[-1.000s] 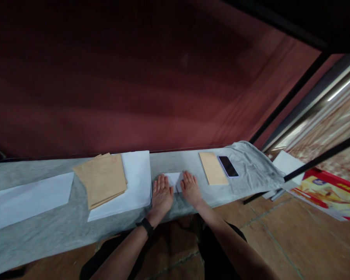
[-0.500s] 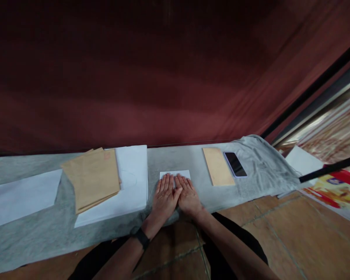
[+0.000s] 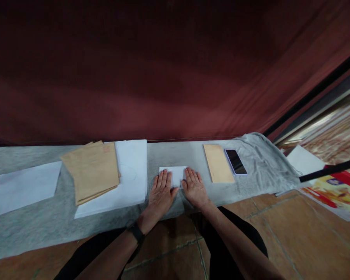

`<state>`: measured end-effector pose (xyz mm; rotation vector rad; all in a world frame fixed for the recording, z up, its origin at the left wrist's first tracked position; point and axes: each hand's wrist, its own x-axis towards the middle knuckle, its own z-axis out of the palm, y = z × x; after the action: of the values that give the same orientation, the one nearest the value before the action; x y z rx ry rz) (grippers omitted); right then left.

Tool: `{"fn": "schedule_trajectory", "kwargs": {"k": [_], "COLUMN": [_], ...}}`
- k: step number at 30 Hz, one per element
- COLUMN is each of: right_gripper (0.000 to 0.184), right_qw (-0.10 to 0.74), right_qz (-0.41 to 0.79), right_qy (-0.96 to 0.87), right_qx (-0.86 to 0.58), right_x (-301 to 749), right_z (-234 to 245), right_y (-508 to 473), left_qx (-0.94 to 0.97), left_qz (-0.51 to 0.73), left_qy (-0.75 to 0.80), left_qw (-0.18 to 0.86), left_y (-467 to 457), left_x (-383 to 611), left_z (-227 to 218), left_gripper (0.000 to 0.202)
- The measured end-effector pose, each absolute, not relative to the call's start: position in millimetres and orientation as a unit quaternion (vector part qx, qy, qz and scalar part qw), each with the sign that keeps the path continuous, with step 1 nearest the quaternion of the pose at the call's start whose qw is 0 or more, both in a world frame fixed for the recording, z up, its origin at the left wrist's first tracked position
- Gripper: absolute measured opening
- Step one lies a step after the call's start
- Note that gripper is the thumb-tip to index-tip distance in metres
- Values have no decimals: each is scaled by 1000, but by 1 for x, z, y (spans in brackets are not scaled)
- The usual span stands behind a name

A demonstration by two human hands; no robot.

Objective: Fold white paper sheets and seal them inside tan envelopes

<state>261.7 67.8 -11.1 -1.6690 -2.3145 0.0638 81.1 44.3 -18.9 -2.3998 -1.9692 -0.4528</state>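
Observation:
A small white piece of paper (image 3: 175, 175), seemingly folded, lies flat on the grey cloth in front of me. My left hand (image 3: 161, 192) presses flat over its left side, fingers stretched out and thumb pointing inward. Over the right side rests my right hand (image 3: 195, 190), also flat with its fingers extended. Between the two hands the paper's middle shows; the parts under my palms are hidden. A single brown envelope (image 3: 218, 163) lies to the right of my right hand, with a phone (image 3: 235, 161) beside it.
On the left, several brown envelopes (image 3: 96, 171) overlap a stack of white sheets (image 3: 132, 171). Another white sheet (image 3: 23, 186) lies farther left. Grey cloth (image 3: 189, 153) covers the narrow surface, backed by a dark red wall (image 3: 151, 97). A colourful printed package (image 3: 335, 190) is at right.
My hands have slid apart from the paper's middle, the left one leftward and the right one rightward. More of the white paper shows between them.

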Motion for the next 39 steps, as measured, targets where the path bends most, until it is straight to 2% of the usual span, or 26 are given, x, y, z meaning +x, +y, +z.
{"fn": "schedule_trajectory", "kwargs": {"k": [5, 13, 22, 31, 39], "right_gripper": [55, 54, 58, 36, 14], "right_qw": [134, 133, 139, 112, 93], "right_qz": [25, 58, 33, 53, 93], "right_qy": [-810, -876, -850, -804, -767], "right_qx": [-570, -460, -507, -581, -628], "right_x": [251, 229, 244, 267, 260], "right_z": [1, -5, -16, 19, 27], "right_y": [83, 83, 87, 125, 154], "left_qx": [-759, -781, -755, -758, -754], "left_qz": [-155, -165, -166, -150, -152], "left_qy": [-632, -602, -634, -635, -638], "left_qw": [6, 25, 22, 13, 16], "left_y": [44, 41, 44, 42, 41], "left_x": [81, 78, 73, 69, 70], "left_z": [-21, -33, -22, -19, -20], "left_gripper": [71, 58, 61, 75, 77]}}
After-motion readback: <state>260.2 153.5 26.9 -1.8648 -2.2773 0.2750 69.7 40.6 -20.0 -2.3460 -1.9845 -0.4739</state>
